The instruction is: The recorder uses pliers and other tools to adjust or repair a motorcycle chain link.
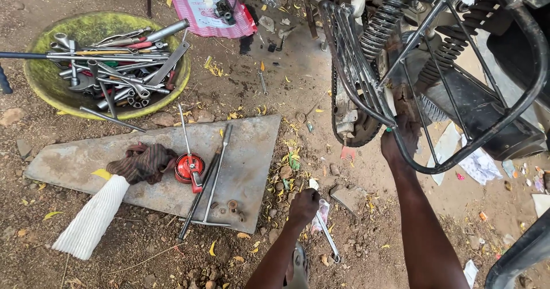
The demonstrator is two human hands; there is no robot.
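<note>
From the head view, the left hand [303, 205] is down on the dirt ground [366, 249], grip clamped on the upper end of a metal spanner [326, 234] that lies beside a scrap of wrapper. The right hand [397, 143] reaches up under the motorcycle's black rear rack [366, 77], near the chain sprocket [350, 126]; whether its grip is together or apart, I cannot tell. To the left, a grey slab [246, 151] carries a red oil can [189, 167], and a yellow basin [43, 80] sits full of wrenches.

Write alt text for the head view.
A person's left hand grips a spanner on dirt ground while the right hand reaches into a motorcycle's rear frame. A green bowl of tools sits beside a slab.
</note>
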